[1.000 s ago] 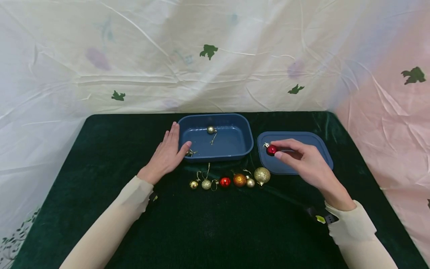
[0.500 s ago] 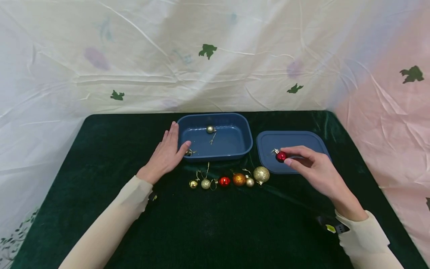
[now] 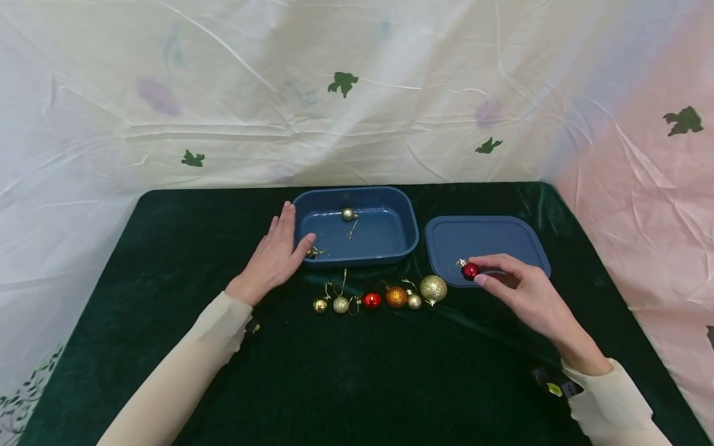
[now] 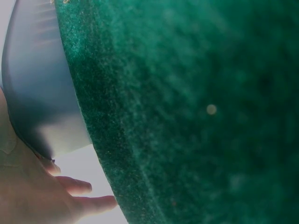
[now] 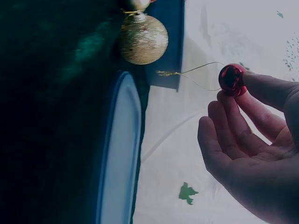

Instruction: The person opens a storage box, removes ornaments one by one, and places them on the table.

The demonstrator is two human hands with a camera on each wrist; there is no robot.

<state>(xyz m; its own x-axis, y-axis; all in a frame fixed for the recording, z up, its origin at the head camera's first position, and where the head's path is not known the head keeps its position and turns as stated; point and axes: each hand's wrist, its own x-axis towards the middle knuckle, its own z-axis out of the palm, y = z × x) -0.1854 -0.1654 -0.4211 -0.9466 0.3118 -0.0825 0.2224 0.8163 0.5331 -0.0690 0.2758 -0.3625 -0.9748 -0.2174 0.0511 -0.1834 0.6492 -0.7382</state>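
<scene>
In the head view, my right hand point(image 3: 527, 294) pinches a small dark red bauble point(image 3: 470, 271) between thumb and fingertips, over the near part of the blue lid point(image 3: 485, 232). The right wrist view shows the same red bauble point(image 5: 231, 80) with its gold loop hanging free. My left hand point(image 3: 273, 254) lies with straight fingers along the left side of the blue container point(image 3: 365, 258), thumb at its near left corner. Inside the container are a small gold bauble point(image 3: 348, 214) and, partly hidden by the thumb, another gold piece point(image 3: 313, 253).
In front of the container runs a row of baubles: small gold point(image 3: 320, 305), pale glitter point(image 3: 341, 304), red point(image 3: 372, 300), orange point(image 3: 396, 297), small champagne point(image 3: 414, 301) and large gold glitter point(image 3: 433, 288). A dark green cloth point(image 3: 346, 384) covers the table; a patterned white curtain point(image 3: 251, 93) hangs behind.
My right hand has moved right and toward me, carrying the red bauble from the lid's left part to its near part. My left hand stays at the container.
</scene>
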